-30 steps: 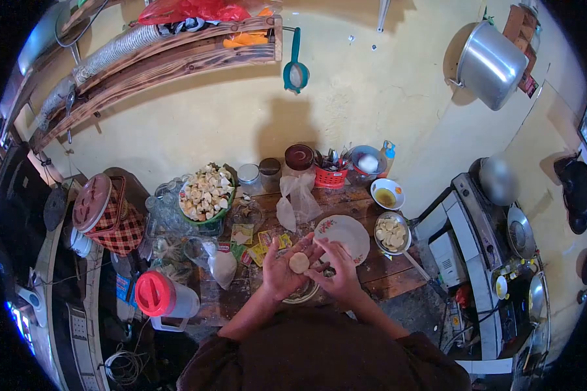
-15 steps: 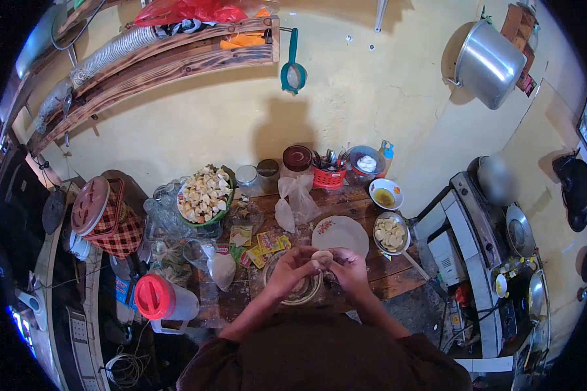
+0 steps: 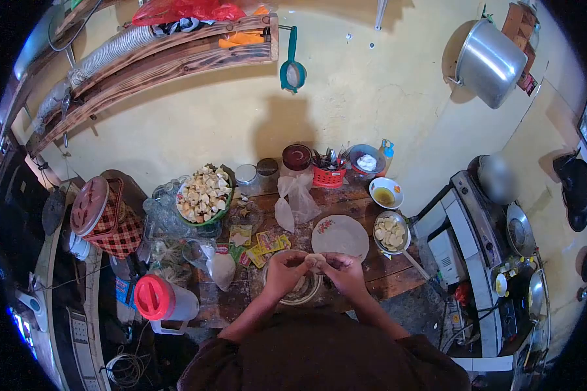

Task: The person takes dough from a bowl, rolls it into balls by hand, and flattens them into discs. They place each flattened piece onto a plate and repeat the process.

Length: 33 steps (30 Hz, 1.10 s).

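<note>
A small pale piece of dough [image 3: 316, 262] is pinched between the fingertips of both hands. My left hand [image 3: 284, 274] is closed on its left side, and my right hand [image 3: 346, 275] grips it from the right. Beneath them stands a round bowl [image 3: 300, 302], its contents mostly hidden by the hands. Just beyond the fingers lies a white plate [image 3: 338, 238] with a red floral pattern. To its right, a long-handled pan [image 3: 407, 242] holds several flat pale pieces [image 3: 390, 232].
A green basket [image 3: 223, 215] piled with pale chunks stands back left, near yellow sachets [image 3: 267, 242] and a bag of white powder [image 3: 222, 270]. A red-lidded jug [image 3: 169, 300] is at left. Behind are a red cutlery basket [image 3: 329, 178] and a small bowl [image 3: 386, 193]. The stove [image 3: 469, 202] is right.
My fingers have shifted on the dough, and it now looks more folded than the flat round it was. Both hands have moved slightly left and toward me.
</note>
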Motion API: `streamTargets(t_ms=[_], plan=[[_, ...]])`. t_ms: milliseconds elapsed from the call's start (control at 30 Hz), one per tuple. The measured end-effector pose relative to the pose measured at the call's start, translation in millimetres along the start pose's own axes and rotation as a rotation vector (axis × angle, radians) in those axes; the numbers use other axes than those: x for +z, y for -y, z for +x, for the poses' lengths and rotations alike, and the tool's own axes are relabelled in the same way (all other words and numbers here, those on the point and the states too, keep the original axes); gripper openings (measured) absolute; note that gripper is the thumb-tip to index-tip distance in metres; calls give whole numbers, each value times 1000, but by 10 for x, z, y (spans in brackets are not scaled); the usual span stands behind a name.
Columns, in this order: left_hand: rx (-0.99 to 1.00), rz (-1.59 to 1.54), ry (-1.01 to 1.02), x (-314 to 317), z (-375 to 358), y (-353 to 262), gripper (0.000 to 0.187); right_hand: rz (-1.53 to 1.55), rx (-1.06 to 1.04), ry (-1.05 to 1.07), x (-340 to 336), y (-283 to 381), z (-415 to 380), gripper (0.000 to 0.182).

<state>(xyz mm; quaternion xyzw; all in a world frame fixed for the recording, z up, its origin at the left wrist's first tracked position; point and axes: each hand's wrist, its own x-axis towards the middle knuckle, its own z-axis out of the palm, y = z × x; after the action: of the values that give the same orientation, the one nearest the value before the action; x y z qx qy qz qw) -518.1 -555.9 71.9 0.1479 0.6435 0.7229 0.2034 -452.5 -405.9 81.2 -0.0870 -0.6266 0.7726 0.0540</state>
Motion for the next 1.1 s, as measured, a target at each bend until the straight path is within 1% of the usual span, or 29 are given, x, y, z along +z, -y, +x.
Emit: streamTargets(t_ms=[100, 167, 200, 233, 267, 333, 367, 467, 533, 600, 667, 733, 800, 867, 900, 933, 967, 1000, 1033, 1067, 1100], plan=[[10, 67, -8, -15, -14, -64, 19, -11, 25, -20, -14, -35, 16, 20], [54, 233, 0, -17, -35, -116, 21, -32, 50, -32, -9, -26, 11, 19], [54, 232, 0, -12, -37, -118, 21, -38, 6, -41, 8, 6, -2, 20], [98, 257, 5, -4, -36, -120, 22, -44, -38, -50, 17, 24, -9, 22], [143, 283, 10, -1, -36, -124, 24, -44, -39, -50, 12, 22, -11, 22], [114, 303, 0, -14, -39, -152, 25, 44, 37, -56, -1, 17, -18, 22], [85, 322, -9, -27, -40, -162, 27, 43, 36, -56, 7, 35, -20, 22], [65, 300, 30, -109, 15, 8, 27, 113, 93, -19, 5, 45, -19, 23], [45, 267, 40, -91, -20, -83, 26, -61, 65, 4, -64, -62, 10, 27], [27, 235, 50, -83, -24, -99, 25, -54, 63, 12, -94, -81, 13, 29], [-77, 22, 68, -89, -15, -48, 22, -48, 63, 24, -89, -87, 14, 30], [-71, 73, 76, -84, -31, -122, 21, 31, 57, 22, -72, -95, 15, 31], [-64, 124, 83, -84, -26, -117, 20, -1, 55, 21, -101, -114, 11, 29], [-63, 100, 107, -91, 5, -22, 25, -33, 54, 22, -78, -90, -4, 28], [-63, 100, 106, -70, 5, -13, 25, -146, -54, -51, -20, -29, -33, 26], [-116, -112, 111, -36, 7, -6, 28, -259, -162, -125, 24, 23, -47, 25], [-168, -325, 116, -14, 15, 0, 31, -260, -164, -127, 43, 65, -31, 25], [-168, -325, 118, -28, 29, 10, 31, -494, -459, -138, 58, 108, -7, 23], [-262, -558, 195, -63, 51, 27, 33, -727, -755, -146, 70, 127, 5, 22], [-357, -791, 271, -93, 72, 56, 34, -727, -754, -147, 77, 90, 10, 22], [-358, -790, 271, -119, 97, 120, 34, -778, -849, -139, 78, 23, 23, 23]])
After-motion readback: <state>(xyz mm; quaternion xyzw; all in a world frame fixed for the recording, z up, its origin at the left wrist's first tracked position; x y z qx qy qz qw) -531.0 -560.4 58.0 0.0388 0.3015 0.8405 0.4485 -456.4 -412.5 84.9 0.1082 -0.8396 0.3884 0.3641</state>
